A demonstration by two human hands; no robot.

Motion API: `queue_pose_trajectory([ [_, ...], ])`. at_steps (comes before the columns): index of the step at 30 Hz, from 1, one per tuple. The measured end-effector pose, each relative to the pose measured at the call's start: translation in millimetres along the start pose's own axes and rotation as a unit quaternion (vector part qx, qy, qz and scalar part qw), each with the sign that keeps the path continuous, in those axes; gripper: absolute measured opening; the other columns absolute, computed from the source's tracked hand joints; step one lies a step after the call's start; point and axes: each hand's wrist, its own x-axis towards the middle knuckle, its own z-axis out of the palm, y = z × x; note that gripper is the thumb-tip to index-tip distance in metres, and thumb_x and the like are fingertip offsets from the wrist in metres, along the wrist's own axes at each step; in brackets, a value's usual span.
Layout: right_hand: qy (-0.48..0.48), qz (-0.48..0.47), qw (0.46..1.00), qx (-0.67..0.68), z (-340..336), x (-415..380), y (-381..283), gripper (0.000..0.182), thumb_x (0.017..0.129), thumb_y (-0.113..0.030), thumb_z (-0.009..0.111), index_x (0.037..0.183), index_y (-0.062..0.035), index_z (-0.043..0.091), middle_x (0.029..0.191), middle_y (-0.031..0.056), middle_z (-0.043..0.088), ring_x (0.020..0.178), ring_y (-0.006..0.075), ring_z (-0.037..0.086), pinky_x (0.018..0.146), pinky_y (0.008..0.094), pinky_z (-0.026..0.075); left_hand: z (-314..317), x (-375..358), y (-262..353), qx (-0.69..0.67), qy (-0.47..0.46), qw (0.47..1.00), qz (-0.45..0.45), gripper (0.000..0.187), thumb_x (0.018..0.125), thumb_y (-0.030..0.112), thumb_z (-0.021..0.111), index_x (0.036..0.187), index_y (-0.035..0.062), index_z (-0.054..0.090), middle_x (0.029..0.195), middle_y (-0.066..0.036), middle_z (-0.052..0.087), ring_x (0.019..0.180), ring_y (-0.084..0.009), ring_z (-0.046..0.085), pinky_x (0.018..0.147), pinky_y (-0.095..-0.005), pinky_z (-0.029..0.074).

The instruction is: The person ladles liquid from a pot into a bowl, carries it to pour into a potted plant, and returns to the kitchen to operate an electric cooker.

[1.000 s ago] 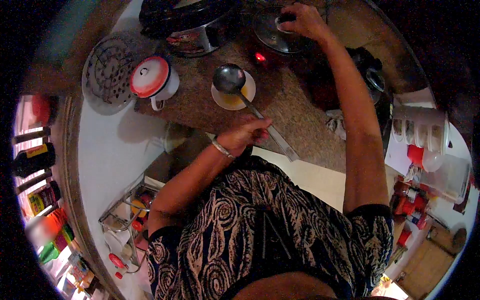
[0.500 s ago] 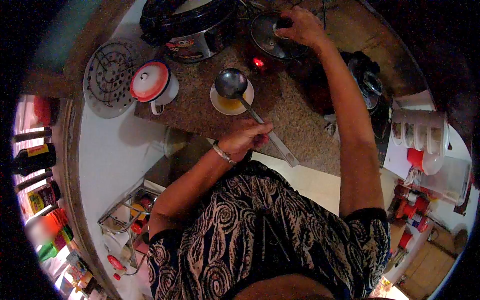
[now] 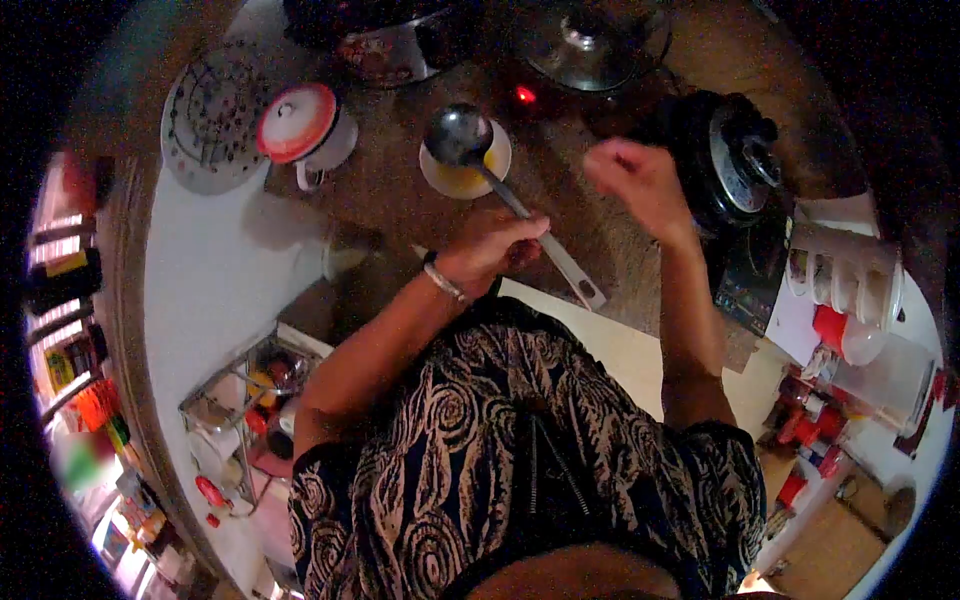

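My left hand is closed around the handle of a steel ladle. The ladle's round bowl rests over a small white bowl that has yellow liquid in it. My right hand is in the air over the counter, to the right of the ladle, its fingers curled and blurred by motion. No object shows in it. Beyond that hand, at the back, a glass lid with a knob lies over a dark pot, whose body is hard to make out. A small red light glows just below it.
A white enamel mug with a red-rimmed lid stands at the left, beside a perforated round plate against the wall. A large dark cooker is at the back. Another black cooker sits right of my right arm.
My right hand has let go of the lid's knob and pulled back towards me. My left hand still grips the ladle over the small bowl. The view has shifted slightly.
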Motion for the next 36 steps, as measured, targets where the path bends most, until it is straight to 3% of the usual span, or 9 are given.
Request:
queue_pose_trajectory([
  [3, -0.059, 0.185, 0.965, 0.178, 82.5, 26.9, 16.3, 0.018, 0.087, -0.021, 0.057, 0.091, -0.0035, 0.06, 0.073, 0.0029, 0.06, 0.065, 0.008, 0.054, 0.057, 0.0232, 0.045, -84.8, 29.1, 17.4, -0.027, 0.017, 0.999, -0.018, 0.016, 0.082, 0.025, 0.064, 0.084, 0.0097, 0.062, 0.073, -0.001, 0.06, 0.062, -0.0117, 0.054, 0.057, -0.0255, 0.044],
  [12, -0.174, 0.275, 0.889, 0.321, 195.0, 4.7, 50.7, 0.039, 0.088, -0.026, 0.053, 0.118, -0.006, 0.041, 0.085, 0.0142, 0.062, 0.057, 0.0145, 0.059, 0.047, 0.0277, 0.052, -172.6, 42.5, -48.6, -0.08, -0.031, 0.996, 0.024, 0.021, 0.083, 0.025, 0.063, 0.094, 0.0067, 0.06, 0.085, -0.006, 0.064, 0.071, -0.0174, 0.061, 0.062, -0.0286, 0.049],
  [17, -0.189, 0.251, 0.883, 0.35, 203.0, 8.6, 45.3, 0.042, 0.086, -0.018, 0.052, 0.122, -0.0056, 0.036, 0.083, 0.0135, 0.062, 0.05, 0.0119, 0.055, 0.039, 0.0242, 0.047, -162.9, 40.2, -46.0, -0.106, -0.052, 0.993, 0.031, 0.019, 0.081, 0.019, 0.065, 0.096, 0.0066, 0.061, 0.085, -0.001, 0.06, 0.077, -0.0095, 0.055, 0.064, -0.0235, 0.041],
  [21, -0.169, 0.278, 0.891, 0.316, 204.9, 12.6, 62.6, 0.042, 0.082, -0.01, 0.049, 0.123, -0.0078, 0.039, 0.072, 0.0051, 0.056, 0.041, 0.0072, 0.041, 0.033, 0.0201, 0.033, -171.9, 57.8, -50.8, -0.06, -0.049, 0.993, 0.085, 0.02, 0.08, 0.02, 0.066, 0.096, 0.0082, 0.061, 0.085, -0.001, 0.06, 0.078, -0.0099, 0.056, 0.063, -0.0236, 0.041],
  [25, -0.078, 0.29, 0.911, 0.281, 211.2, 2.8, 80.5, 0.036, 0.082, -0.009, 0.048, 0.118, -0.0118, 0.047, 0.066, -0.0013, 0.047, 0.04, 0.0048, 0.034, 0.033, 0.0189, 0.025, -180.7, 64.8, -46.1, 0.022, -0.076, 0.996, 0.036, 0.026, 0.085, 0.021, 0.06, 0.107, 0.0077, 0.056, 0.103, -0.007, 0.06, 0.093, -0.018, 0.058, 0.08, -0.0331, 0.048],
  [27, -0.077, 0.24, 0.937, 0.243, 206.2, 1.9, 78.6, 0.034, 0.082, -0.009, 0.048, 0.116, -0.0122, 0.048, 0.066, -0.0025, 0.047, 0.043, 0.0043, 0.034, 0.036, 0.019, 0.027, -180.1, 56.4, -35.4, 0.042, -0.113, 0.993, 0.021, 0.028, 0.085, 0.021, 0.06, 0.11, 0.0077, 0.055, 0.104, -0.008, 0.06, 0.094, -0.0176, 0.057, 0.082, -0.0331, 0.047],
  [30, -0.04, 0.137, 0.979, 0.143, 206.4, -1.8, 111.6, 0.031, 0.083, -0.01, 0.048, 0.114, -0.0124, 0.05, 0.067, -0.0047, 0.044, 0.049, 0.0036, 0.035, 0.042, 0.0193, 0.029, -199.4, 36.9, -16.5, 0.046, -0.009, 0.997, -0.055, 0.024, 0.079, 0.027, 0.065, 0.095, 0.0105, 0.058, 0.083, 0.002, 0.056, 0.076, -0.0098, 0.05, 0.063, -0.0246, 0.041],
  [32, -0.004, 0.084, 0.993, 0.081, 201.7, -3.2, 123.6, 0.031, 0.083, -0.011, 0.048, 0.114, -0.0122, 0.051, 0.066, -0.0058, 0.042, 0.052, 0.0033, 0.035, 0.045, 0.0196, 0.03, -275.7, 76.1, -56.1, 0.025, -0.094, 0.995, 0.001, 0.028, 0.08, 0.028, 0.065, 0.099, 0.0097, 0.057, 0.09, 0.0, 0.055, 0.083, -0.0124, 0.051, 0.07, -0.0273, 0.044],
  [36, 0.016, 0.117, 0.993, -0.005, 192.7, -4.5, 125.2, 0.028, 0.084, -0.011, 0.047, 0.112, -0.0104, 0.053, 0.064, -0.007, 0.04, 0.054, 0.0032, 0.036, 0.048, 0.0204, 0.03, -315.9, 102.8, -60.5, -0.06, -0.04, 0.997, -0.036, 0.035, 0.08, 0.03, 0.065, 0.105, 0.0085, 0.055, 0.098, -0.003, 0.055, 0.09, -0.0157, 0.052, 0.081, -0.0312, 0.044],
])
